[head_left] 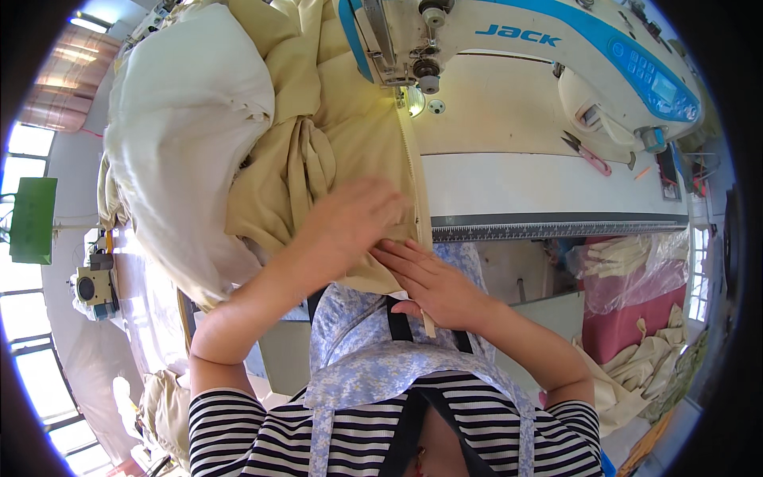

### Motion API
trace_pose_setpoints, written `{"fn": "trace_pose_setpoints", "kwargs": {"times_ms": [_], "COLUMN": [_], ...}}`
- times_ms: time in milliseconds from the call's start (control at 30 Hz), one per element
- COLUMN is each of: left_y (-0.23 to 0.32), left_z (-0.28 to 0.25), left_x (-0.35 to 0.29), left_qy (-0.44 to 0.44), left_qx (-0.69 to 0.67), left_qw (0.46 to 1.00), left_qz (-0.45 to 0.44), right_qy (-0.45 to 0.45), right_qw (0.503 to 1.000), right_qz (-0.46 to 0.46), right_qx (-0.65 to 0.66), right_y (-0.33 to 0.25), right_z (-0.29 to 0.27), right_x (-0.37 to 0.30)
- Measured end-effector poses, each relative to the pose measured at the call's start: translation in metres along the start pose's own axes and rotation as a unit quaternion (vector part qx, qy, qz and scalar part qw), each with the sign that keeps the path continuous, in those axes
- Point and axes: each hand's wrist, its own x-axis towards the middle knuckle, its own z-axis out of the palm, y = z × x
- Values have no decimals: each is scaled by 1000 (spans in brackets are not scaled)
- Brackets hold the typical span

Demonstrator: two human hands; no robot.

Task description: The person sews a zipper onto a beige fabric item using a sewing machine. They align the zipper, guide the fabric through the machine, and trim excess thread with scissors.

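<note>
A khaki garment (358, 103) with a pale cream lining (187, 103) is bunched over the left side of the sewing machine table. A zipper (413, 171) runs along its right edge, from beside the presser foot (400, 97) toward me. My right hand (437, 288) grips the near edge of the garment, fingers over the cloth and thumb below; a narrow tape end hangs beneath this hand. Over the cloth beside the zipper is my left hand (358, 222), its fingers smeared by motion, so I cannot make out their grip.
The white and blue sewing machine (509, 36) spans the far side, its lamp lit at the needle. Pink-handled thread snips (588, 153) lie on the table at right. A ruler strip (556, 228) lines the front edge. Plastic-wrapped cloth (628, 258) lies below right.
</note>
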Motion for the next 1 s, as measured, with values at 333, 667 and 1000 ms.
{"fn": "trace_pose_setpoints", "kwargs": {"times_ms": [333,667,1000], "left_y": [31,0,-11], "left_z": [6,-7,7], "left_x": [23,26,49], "left_qy": [129,259,132], "left_qx": [-26,-53,9], "left_qw": [988,952,991], "left_qz": [-79,-154,-6], "right_qy": [102,99,114], "right_qw": [994,972,973], "right_qz": [42,-5,-80], "right_qx": [5,-213,-186], "right_y": [-26,33,51], "right_z": [-32,-11,-23], "right_x": [-4,19,8]}}
